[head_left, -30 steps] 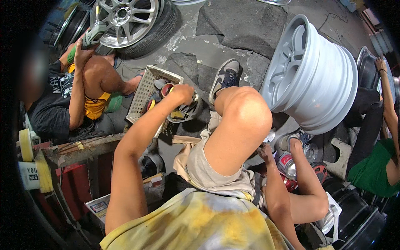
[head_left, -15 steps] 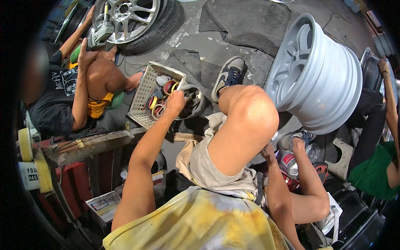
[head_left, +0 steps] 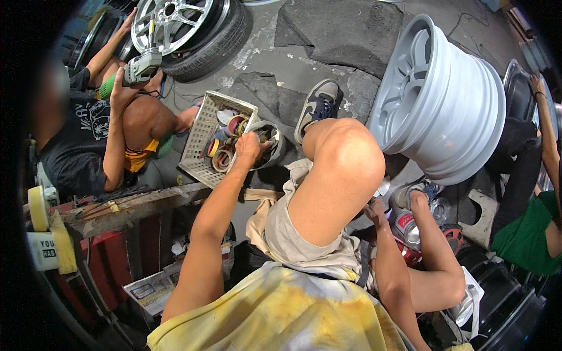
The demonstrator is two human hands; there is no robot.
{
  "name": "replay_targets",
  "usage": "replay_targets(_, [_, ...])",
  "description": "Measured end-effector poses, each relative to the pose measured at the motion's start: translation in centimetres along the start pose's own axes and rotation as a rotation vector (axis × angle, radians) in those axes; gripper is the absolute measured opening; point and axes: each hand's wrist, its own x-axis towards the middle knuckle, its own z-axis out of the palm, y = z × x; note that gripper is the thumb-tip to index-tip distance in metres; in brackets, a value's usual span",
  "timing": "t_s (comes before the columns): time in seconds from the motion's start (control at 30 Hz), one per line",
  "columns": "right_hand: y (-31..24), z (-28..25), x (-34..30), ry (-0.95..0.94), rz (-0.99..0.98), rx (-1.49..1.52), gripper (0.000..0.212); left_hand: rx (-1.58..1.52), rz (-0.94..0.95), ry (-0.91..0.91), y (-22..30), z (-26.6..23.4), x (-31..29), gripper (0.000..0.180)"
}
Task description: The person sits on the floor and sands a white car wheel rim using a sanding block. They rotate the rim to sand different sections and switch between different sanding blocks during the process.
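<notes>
My left hand (head_left: 249, 147) is closed at the near left rim of a small pale bucket (head_left: 281, 149), with a finger reaching over its mouth. Dark items fill the bucket; what they are is hard to make out. Just left of it stands a cream plastic basket (head_left: 196, 131) holding several tape rolls (head_left: 222, 159), some with yellow rims. Beside my bent knee, my right hand (head_left: 373, 209) hangs low, its fingers mostly hidden behind the leg. Close to it are a small whitish object (head_left: 382, 187) and a red and silver can (head_left: 405, 223).
A large grey wheel rim (head_left: 451, 111) stands at the right. At left, a person (head_left: 76, 140) holds a grinder (head_left: 142, 67) by a spoked wheel (head_left: 170, 29) and a tyre (head_left: 222, 50). Another person's green sleeve (head_left: 524, 237) shows at far right. A wooden beam (head_left: 134, 205) runs at left.
My left hand stays by the bucket, a finger now stretched farther over its mouth. The other person's grinder has tilted upward and moved slightly. My right hand has barely moved.
</notes>
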Motion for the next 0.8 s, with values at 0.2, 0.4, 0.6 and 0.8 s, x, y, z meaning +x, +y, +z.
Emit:
replay_targets(0.2, [1.5,0.6,0.4,-0.027,0.021,0.116,0.033,0.130,0.070,-0.045,-1.1,1.4,1.8,0.038])
replay_targets(0.4, [3.3,1.7,0.6,0.160,-0.119,0.033,0.038,-0.399,0.032,-0.372,-2.5,-5.3,1.2,0.031])
replay_targets(0.6, [1.0,1.5,1.2,0.460,-0.114,-0.361,0.035,-0.870,-0.001,-0.453,-6.7,-6.1,2.0,0.020])
replay_targets(0.8, [1.8,1.2,1.8,0.389,-0.085,-0.277,0.031,-0.812,0.035,-0.311,-6.8,-5.6,1.1,0.012])
